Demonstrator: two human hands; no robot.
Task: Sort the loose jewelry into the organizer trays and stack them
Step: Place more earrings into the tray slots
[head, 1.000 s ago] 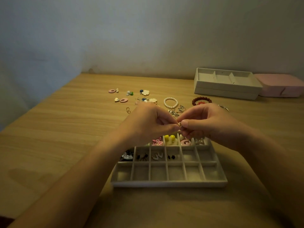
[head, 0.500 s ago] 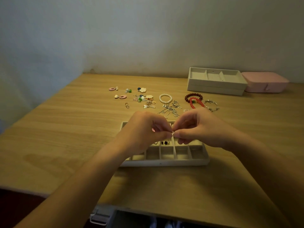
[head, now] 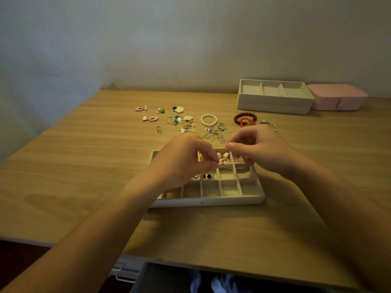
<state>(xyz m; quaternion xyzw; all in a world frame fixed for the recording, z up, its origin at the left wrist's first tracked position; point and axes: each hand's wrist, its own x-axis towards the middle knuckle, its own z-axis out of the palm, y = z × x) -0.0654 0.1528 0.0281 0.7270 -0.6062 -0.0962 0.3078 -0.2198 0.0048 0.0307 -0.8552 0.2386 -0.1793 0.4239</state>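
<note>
Wooden table [head: 63,166] against a pale wall carries all we see. At frame centre sits the gridded tray [head: 211,200]. Its far cells hold yellow beads [head: 200,157] and a pink ring [head: 223,160], and a middle cell holds black studs [head: 208,176]. Over it the left hand [head: 182,163] pinches a small silvery piece [head: 220,165] between thumb and forefinger. The right hand [head: 260,151] is just beside it, its fingers curled against the thumb; we cannot tell if anything lies between them. Beyond the hands lies loose jewelry [head: 186,121], with a pearl bracelet [head: 209,120] and a dark red bracelet [head: 245,116]. At upper right we find stacked trays [head: 273,102] beside a pink box [head: 338,100].
</note>
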